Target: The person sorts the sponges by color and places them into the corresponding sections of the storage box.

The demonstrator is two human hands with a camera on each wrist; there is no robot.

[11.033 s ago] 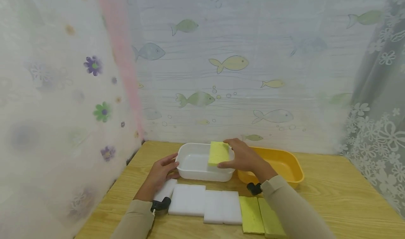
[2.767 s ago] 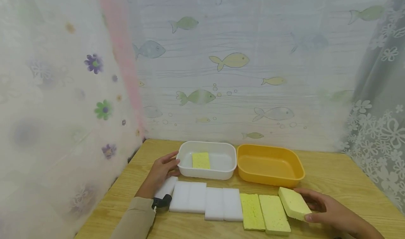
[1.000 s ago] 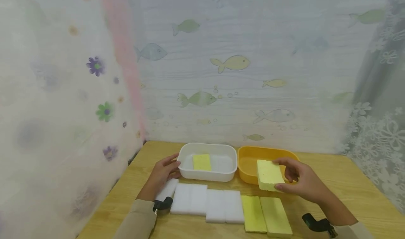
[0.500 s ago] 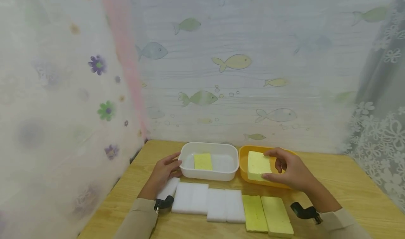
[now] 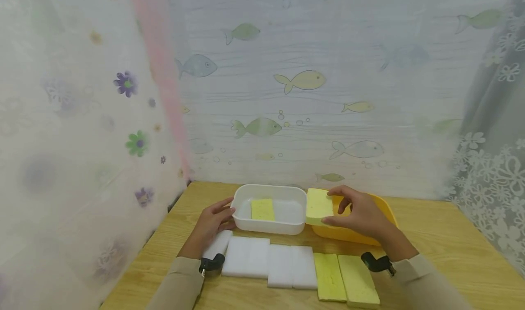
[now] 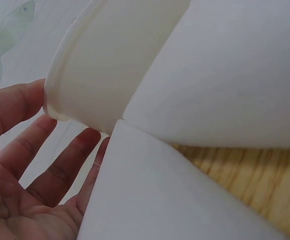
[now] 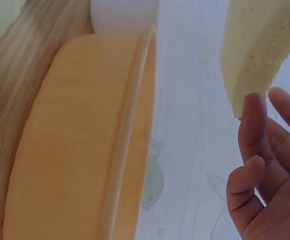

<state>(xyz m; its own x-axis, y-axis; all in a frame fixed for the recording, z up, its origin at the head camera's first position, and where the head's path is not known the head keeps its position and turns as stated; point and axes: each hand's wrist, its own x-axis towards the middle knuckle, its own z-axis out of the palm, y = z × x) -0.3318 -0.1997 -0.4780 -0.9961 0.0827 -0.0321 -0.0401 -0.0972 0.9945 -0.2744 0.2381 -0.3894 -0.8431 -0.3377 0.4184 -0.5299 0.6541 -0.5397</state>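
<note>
My left hand (image 5: pixel 212 219) rests against the left end of a white plastic basin (image 5: pixel 270 229), with its thumb at the rim and slightly bent, spread fingers touching the outer wall (image 6: pixel 92 75). Inside that basin a yellow sponge (image 5: pixel 262 209) lies flat near the left end. Between thumb and fingertips my right hand (image 5: pixel 361 213) pinches another pale yellow sponge (image 5: pixel 320 206). It is raised over the spot where the white basin meets the orange basin (image 5: pixel 387 209). In the right wrist view the held sponge's porous edge (image 7: pixel 265 65) shows above the fingertips.
In front of the basins several white sponges (image 5: pixel 246 257) form a row, the leftmost partly under the left wrist. Two yellow sponges (image 5: pixel 330 278) continue the row rightward. All stand on a wooden table (image 5: pixel 443 255), backed by a fish-patterned curtain (image 5: pixel 307 118).
My right hand has picked up a sponge from the row's right end and carried it leftward over the orange basin. An earlier sponge was set down in the white basin. The left hand stays put.
</note>
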